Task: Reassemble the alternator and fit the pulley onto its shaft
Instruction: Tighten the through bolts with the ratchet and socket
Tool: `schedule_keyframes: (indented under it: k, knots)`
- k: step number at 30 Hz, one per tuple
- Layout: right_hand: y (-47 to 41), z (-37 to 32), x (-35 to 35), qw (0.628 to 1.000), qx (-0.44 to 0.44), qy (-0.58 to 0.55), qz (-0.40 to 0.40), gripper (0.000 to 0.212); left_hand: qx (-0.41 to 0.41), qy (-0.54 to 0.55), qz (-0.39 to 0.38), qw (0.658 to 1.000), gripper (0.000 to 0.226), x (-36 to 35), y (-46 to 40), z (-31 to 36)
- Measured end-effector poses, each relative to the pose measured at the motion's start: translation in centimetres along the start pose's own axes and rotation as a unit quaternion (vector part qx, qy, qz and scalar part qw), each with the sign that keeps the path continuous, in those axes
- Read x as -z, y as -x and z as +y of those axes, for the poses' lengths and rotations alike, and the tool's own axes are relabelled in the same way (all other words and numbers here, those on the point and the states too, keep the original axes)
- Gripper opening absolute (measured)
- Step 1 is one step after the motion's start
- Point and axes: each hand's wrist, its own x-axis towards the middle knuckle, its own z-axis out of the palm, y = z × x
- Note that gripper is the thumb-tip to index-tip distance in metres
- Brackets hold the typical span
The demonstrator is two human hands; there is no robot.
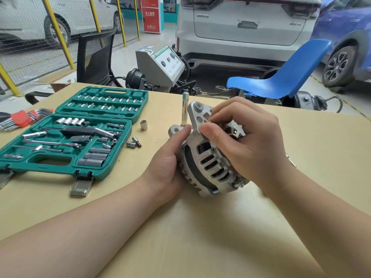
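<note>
Nearest the camera both forearms reach in over the pale table (200, 237), and between them the alternator (210, 163) sits tilted on its edge near the middle of the tabletop, resting on the wood and propped by both hands. The left hand (166, 167) cups its left flank, fingers curled around the housing with the thumb pressed near the lower mounting ear; the right hand (247, 141) is curled over the top, thumb and forefinger pinching at something small by the upper bracket — what it is cannot be told, as the fingers hide it. The risk, as I judge it, lies there: a small fastener started at an angle could cross-thread, or slip from the pinch into the open vent slots. The housing, balanced on its rim, could also roll if the left hand eases off. No pulley can be made out, so that step looks undone. Just behind stands an upright metal tool (185, 109), easily knocked over, then loose sockets (143, 125) near the green socket set (66, 135) — small pieces that could be swept off the table. Farther back are a blue chair (281, 77) and a white car (247, 27)
</note>
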Motion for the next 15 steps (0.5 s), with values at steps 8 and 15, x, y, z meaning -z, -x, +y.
schedule_keyframes:
  k: [8, 15]
  knots:
    - [0.51, -0.32, 0.42, 1.000, 0.012, -0.015, -0.004, 0.014, 0.014, -0.004, -0.011, 1.000, 0.065, -0.01, 0.45, 0.21]
    - [0.24, -0.17, -0.06, 1.000, 0.010, -0.001, 0.012, 0.012, 0.006, 0.016, -0.022, 1.000, 0.064, -0.63, 0.70, 0.36]
